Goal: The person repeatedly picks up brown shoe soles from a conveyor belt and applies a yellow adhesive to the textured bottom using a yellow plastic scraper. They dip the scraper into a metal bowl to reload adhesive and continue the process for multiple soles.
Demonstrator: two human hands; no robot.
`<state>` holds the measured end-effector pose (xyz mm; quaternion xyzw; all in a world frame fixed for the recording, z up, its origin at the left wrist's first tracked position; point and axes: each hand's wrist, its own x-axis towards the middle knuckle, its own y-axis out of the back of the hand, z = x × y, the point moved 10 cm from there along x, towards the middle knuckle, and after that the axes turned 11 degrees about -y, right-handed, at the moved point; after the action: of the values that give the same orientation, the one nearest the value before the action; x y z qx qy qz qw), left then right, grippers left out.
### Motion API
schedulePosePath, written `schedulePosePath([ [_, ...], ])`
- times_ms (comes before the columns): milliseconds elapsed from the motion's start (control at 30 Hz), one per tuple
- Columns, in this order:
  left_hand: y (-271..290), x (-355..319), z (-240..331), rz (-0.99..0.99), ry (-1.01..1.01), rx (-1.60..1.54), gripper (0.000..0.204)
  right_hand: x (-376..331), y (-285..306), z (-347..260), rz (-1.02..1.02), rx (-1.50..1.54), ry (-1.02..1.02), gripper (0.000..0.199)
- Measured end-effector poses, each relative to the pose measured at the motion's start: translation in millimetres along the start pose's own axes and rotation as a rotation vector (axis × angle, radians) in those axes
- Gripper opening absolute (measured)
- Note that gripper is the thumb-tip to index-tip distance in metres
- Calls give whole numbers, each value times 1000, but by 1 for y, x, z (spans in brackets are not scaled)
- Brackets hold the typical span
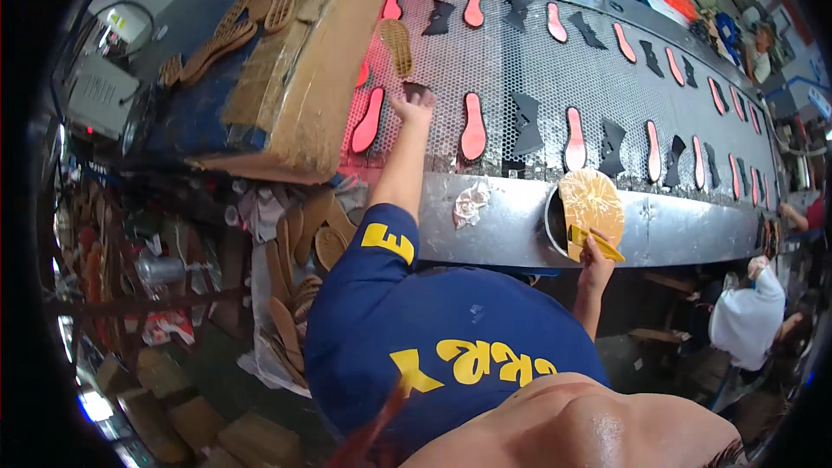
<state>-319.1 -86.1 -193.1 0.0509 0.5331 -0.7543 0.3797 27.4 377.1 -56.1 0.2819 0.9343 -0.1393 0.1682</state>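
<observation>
L hand [414,107] outstretched on black piece [413,87] (R hand [596,253] bent)

One head-worn fisheye view looks steeply down from above the person's shoulders, facing forward across the perforated worktop [537,61]. It sits close to the body; edges curve toward the rim.

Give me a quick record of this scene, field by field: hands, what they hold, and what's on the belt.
left hand: reaching out, setting a dark cut piece on the perforated conveyor belt
right hand: grip shut on a yellow scraper beside a tan sole
belt load: pink insoles alternating with black cut pieces
left of belt: cardboard sheet
</observation>
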Motion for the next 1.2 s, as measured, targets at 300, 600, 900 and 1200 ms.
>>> schedulePosePath([
  [300, 166, -251, 113, -797, -804, 2441, 87, 16, 23, 32, -2, -77, -104, 27],
  [600, 217, -264, 233, -105, -39, 2495, 107, 49, -28, 24, -196, -200, -32, 25],
  [900, 280, -245, 291, 87, -122, 2526, 90, 35, -46, 34, -276, -216, -10, 19],
  [1200, 166, -271, 300, 145, -455, 2411, 88, 55, 7, 54, -58, -481, 198, 17],
])
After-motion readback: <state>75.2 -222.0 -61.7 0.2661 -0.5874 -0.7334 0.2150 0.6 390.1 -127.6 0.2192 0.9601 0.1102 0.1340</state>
